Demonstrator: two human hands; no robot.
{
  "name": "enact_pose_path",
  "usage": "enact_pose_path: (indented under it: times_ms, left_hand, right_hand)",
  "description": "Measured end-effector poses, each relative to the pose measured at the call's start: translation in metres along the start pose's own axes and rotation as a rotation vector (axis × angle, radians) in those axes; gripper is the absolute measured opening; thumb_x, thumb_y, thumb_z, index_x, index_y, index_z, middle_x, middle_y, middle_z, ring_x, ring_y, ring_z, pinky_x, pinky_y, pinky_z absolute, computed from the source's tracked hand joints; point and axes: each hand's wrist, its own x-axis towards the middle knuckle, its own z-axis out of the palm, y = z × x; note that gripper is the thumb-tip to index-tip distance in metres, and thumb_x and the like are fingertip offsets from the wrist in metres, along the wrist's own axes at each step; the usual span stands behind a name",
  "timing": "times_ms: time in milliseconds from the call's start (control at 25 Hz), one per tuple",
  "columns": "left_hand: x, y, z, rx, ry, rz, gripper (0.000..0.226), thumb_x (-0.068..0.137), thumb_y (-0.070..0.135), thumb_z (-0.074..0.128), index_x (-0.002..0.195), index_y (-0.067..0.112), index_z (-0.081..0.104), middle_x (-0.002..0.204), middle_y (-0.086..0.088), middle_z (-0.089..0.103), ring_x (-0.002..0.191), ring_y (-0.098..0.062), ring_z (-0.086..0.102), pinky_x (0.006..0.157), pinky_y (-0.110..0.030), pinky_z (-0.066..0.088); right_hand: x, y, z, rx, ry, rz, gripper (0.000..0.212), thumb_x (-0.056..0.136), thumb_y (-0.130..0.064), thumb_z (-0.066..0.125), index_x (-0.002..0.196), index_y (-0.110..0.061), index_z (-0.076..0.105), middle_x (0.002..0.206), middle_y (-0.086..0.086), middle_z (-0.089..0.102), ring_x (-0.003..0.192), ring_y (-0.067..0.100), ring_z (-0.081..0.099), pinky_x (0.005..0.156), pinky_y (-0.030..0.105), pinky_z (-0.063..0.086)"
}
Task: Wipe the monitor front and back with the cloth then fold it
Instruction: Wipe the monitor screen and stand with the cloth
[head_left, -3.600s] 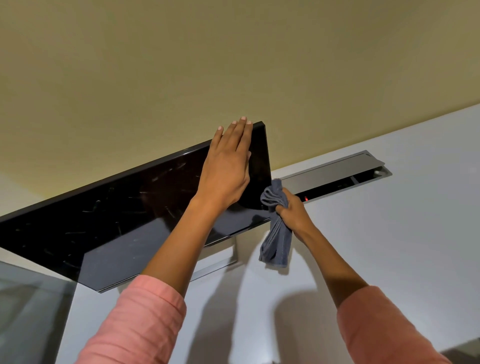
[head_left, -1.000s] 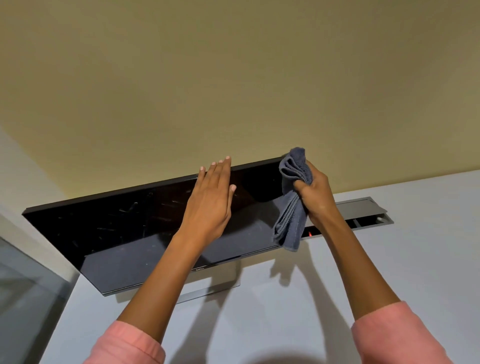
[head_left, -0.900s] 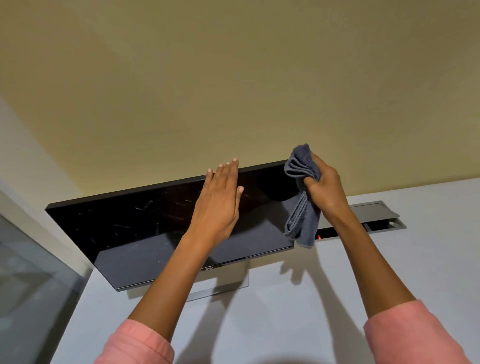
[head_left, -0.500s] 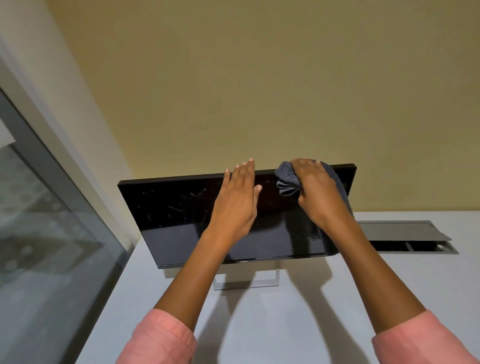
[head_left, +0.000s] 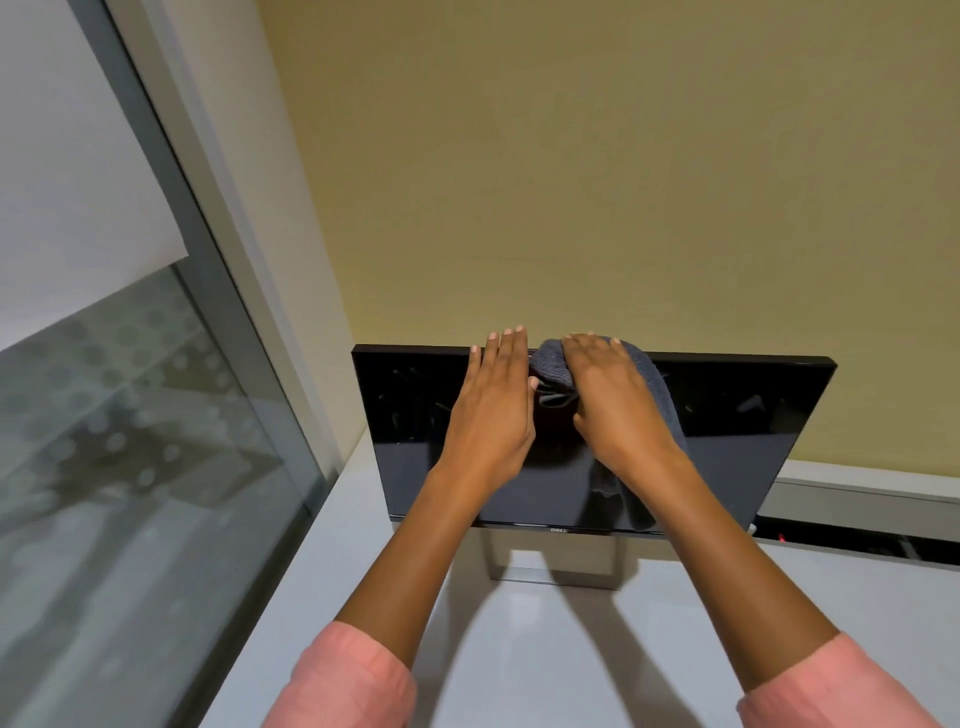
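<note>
A black flat monitor stands on a silver stand on the white desk, its dark screen facing me. My left hand lies flat on the screen near the top edge, fingers together and reaching the upper rim. My right hand presses the grey cloth against the upper middle of the screen, right beside the left hand. The cloth bunches under the palm and hangs down to the right of the wrist; part of it is hidden by the hand.
The white desk runs toward me. A glass partition with a grey frame stands at the left. An open cable tray in the desk sits behind the monitor at the right. A yellow wall rises behind.
My right hand has carried the cloth from the monitor's right edge onto the front of the screen and leftward toward my left hand. The view has swung so the monitor faces me squarely.
</note>
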Motion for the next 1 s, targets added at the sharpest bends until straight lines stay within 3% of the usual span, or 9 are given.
enact_pose_path:
  times_ms: [480,680,880,1000]
  left_hand:
    - [-0.017,-0.057,-0.027,-0.118,0.198,-0.063,0.053,0.098,0.004,0.032,0.148,0.006,0.014,0.156,-0.008,0.018,0.146,-0.018,0.008,0.118,-0.027,-0.003]
    - [-0.032,-0.077,-0.036,-0.152,0.439,-0.224,0.053,0.092,0.017,0.019,0.139,0.002,0.040,0.145,-0.014,0.041,0.137,-0.025,0.035,0.117,-0.033,0.015]
    - [-0.047,-0.079,-0.043,-0.267,0.686,-0.369,0.047,0.095,0.016,0.027,0.139,0.007,0.038,0.141,-0.008,0.045,0.128,-0.018,0.041,0.107,-0.018,0.023]
    - [-0.055,-0.074,-0.034,-0.250,0.776,-0.316,0.045,0.092,0.004,0.036,0.138,0.000,0.036,0.141,-0.014,0.041,0.131,-0.021,0.038,0.110,-0.028,0.031]
  right_hand:
    - [0.041,-0.082,0.020,0.026,-0.168,-0.100,0.077,0.082,-0.002,0.059,0.147,-0.002,0.019,0.153,0.014,0.024,0.143,0.024,0.016,0.118,0.033,0.001]
    - [0.063,-0.124,0.036,0.034,-0.204,-0.142,0.058,0.097,-0.019,0.043,0.147,-0.004,0.020,0.153,0.013,0.025,0.143,0.023,0.018,0.118,0.037,0.002]
    - [0.087,-0.152,0.027,-0.029,-0.415,-0.158,0.061,0.099,-0.038,0.034,0.147,-0.005,0.018,0.155,0.008,0.023,0.143,0.020,0.018,0.115,0.053,-0.003]
    - [0.097,-0.157,0.016,0.083,-0.529,-0.201,0.058,0.100,-0.044,0.027,0.143,-0.005,0.028,0.151,0.009,0.030,0.140,0.022,0.026,0.115,0.055,0.009]
